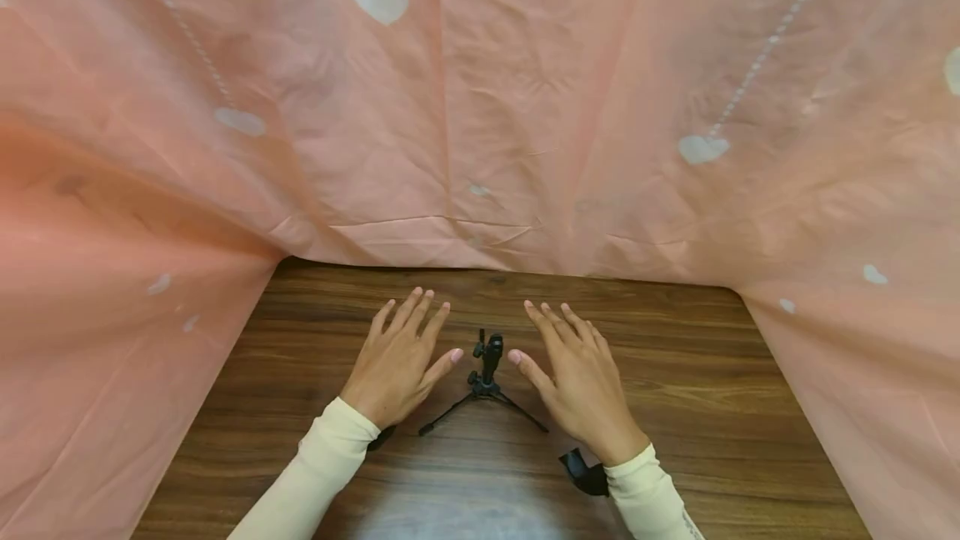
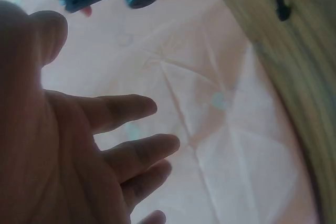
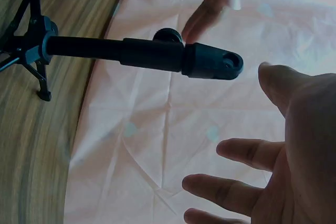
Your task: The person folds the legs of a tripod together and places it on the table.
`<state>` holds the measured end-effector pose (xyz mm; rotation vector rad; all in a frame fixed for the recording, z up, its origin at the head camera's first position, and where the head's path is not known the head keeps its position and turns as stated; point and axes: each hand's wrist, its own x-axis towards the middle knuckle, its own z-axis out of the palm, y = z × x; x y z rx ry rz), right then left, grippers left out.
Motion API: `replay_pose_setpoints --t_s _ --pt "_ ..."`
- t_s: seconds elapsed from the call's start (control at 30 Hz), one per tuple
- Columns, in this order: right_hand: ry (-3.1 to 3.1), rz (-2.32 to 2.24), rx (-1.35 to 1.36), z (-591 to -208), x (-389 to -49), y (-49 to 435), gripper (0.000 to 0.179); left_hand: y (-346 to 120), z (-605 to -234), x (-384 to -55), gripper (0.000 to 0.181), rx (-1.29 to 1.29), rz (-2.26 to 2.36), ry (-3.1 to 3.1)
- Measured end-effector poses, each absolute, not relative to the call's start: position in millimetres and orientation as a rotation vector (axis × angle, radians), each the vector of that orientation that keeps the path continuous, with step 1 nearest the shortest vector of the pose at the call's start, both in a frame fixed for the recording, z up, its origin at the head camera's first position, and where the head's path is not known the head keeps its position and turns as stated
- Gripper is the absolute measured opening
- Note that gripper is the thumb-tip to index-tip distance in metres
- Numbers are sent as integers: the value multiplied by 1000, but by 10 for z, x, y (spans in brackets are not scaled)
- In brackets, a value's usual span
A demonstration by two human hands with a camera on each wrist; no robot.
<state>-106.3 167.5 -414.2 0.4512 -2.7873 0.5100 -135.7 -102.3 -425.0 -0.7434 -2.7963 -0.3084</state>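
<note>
Pink heart-print cloth behind wood counter; black tripod upright between left hand and right hand, untouched.
I have both hands apart, fingers extended, holding nothing. Main risk: thin splayed legs under a tall column, so an uneven nudge could tip it. Can't tell if the knobs are tight; a loose one could let the column slip.

Black tripod: one. Bare hands: two, left and right. Pale sleeves: two. Black wrist pieces: two. Wooden tabletop: one. Dotted white strings on pink cloth: three.
</note>
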Motion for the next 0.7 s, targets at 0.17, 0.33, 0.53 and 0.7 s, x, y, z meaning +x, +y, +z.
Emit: replay_pose_setpoints --t_s 0.17,0.33,0.53,0.7 --pt "-2794 551 487 -4183 -1067 1659 73 -1022 -4380 -1373 65 -777 -372 -2764" --pt "-2778 588 535 -4219 -1086 1622 74 -1033 -4532 -1370 62 -801 -442 -2785" --pt "-2775 647 571 -4262 -1123 1579 72 -1015 -4730 -1387 57 -838 -572 -2807" --pt "-2759 685 585 -4279 -1140 1565 70 -1004 -4899 -1388 52 -830 -633 -2813"
